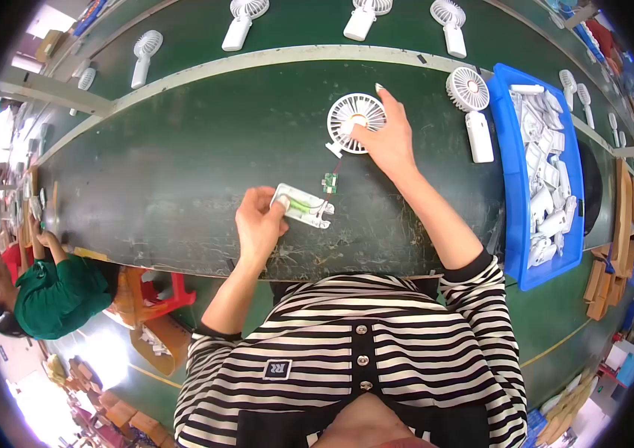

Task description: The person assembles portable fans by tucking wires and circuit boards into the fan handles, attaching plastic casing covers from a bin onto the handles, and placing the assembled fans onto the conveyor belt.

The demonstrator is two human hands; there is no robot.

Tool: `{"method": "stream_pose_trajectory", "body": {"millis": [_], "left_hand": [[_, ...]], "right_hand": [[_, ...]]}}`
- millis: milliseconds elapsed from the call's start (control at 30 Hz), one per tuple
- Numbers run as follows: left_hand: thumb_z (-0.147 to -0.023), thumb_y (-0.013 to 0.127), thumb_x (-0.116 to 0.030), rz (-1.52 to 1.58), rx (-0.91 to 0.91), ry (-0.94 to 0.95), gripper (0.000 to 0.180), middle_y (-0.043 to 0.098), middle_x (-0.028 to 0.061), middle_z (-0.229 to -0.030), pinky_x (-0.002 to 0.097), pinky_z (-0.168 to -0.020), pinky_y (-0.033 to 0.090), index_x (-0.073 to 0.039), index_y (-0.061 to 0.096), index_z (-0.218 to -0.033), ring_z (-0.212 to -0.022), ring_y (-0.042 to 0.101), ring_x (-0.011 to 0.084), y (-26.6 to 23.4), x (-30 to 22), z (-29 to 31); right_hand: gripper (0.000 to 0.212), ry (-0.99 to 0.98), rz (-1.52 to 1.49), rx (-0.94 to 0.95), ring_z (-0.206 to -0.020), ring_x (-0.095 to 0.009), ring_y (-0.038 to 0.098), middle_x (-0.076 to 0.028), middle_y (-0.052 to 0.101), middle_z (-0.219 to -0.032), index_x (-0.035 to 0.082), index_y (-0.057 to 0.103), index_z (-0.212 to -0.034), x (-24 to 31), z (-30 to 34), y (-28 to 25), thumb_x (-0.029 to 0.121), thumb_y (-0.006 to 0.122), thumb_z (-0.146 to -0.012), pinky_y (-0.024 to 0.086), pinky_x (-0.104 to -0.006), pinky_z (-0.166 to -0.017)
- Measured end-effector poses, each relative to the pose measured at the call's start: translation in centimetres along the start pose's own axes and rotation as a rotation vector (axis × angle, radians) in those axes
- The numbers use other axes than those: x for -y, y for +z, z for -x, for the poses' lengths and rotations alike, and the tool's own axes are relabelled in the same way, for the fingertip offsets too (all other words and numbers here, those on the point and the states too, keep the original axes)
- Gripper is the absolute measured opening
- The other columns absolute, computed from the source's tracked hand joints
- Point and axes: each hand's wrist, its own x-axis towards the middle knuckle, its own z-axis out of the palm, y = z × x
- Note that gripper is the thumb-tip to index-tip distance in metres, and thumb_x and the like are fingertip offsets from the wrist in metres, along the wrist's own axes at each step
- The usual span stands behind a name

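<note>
My left hand (pixel 259 221) grips a white handle shell (pixel 303 206) whose open side shows a green cell and wires. A small green circuit board (pixel 330 183) hangs by thin wires between that shell and a round white fan head (pixel 357 119). My right hand (pixel 388 140) holds the fan head, its thumb on the grille near the centre and its index finger stretched past the far rim. The remaining right fingers are partly hidden. Both parts are over the green bench, with the fan head farther from me than the shell.
A blue bin (pixel 510 179) full of white plastic shells stands at the right. Beside it lies a white handheld fan (pixel 479 136). Several more fans lie beyond a pale rail (pixel 257 60) across the bench (pixel 160 164). At the far left sits a person in green (pixel 63 295).
</note>
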Motion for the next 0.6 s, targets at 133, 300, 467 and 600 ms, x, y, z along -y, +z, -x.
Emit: {"method": "stream_pose_trajectory", "body": {"millis": [133, 300, 467, 600], "left_hand": [[-0.069, 0.067, -0.014, -0.610, 0.014, 0.227, 0.036, 0.061, 0.0132, -0.091, 0.0376, -0.066, 0.048, -0.002, 0.055, -0.100, -0.073, 0.061, 0.0268, -1.1, -0.4, 1.0], [-0.059, 0.070, -0.015, -0.912, 0.330, 1.021, 0.063, 0.049, 0.0130, -0.115, 0.0449, -0.091, 0.037, -0.005, 0.049, -0.118, -0.112, 0.045, 0.0316, 0.6, -3.1, 0.0], [-0.060, 0.068, -0.009, -0.839, 0.451, 0.964, 0.053, 0.053, 0.0115, -0.093, 0.0363, -0.072, 0.046, -0.004, 0.052, -0.111, -0.086, 0.053, 0.0308, 2.8, -3.1, -1.6], [-0.070, 0.064, -0.010, -0.730, 0.524, 0.601, 0.036, 0.057, 0.0165, -0.087, 0.0374, -0.062, 0.048, 0.000, 0.053, -0.103, -0.069, 0.059, 0.0313, 4.8, -3.7, -2.0]], "right_hand": [[0.067, 0.110, -0.359, -0.039, -0.094, -0.014, 0.056, -0.010, 0.058, -0.106, -0.004, 0.037, -0.128, -3.4, 1.2, -1.1, 0.008, 0.069, -0.070, 0.044, -0.0273, -0.085], [0.064, 0.244, -0.647, -0.007, -0.095, -0.013, 0.055, -0.009, 0.057, -0.108, -0.003, 0.037, -0.128, -0.7, 2.5, -3.4, 0.005, 0.067, -0.073, 0.045, -0.0273, -0.085], [0.061, 0.186, -0.883, -0.053, -0.095, -0.014, 0.055, -0.010, 0.056, -0.109, -0.005, 0.038, -0.126, 1.4, 3.4, -6.2, 0.001, 0.066, -0.072, 0.046, -0.0269, -0.081], [0.057, 0.173, -0.941, -0.103, -0.095, -0.014, 0.055, -0.010, 0.056, -0.109, -0.005, 0.039, -0.126, 2.4, 3.8, -8.4, 0.000, 0.064, -0.074, 0.046, -0.0272, -0.083]]}}
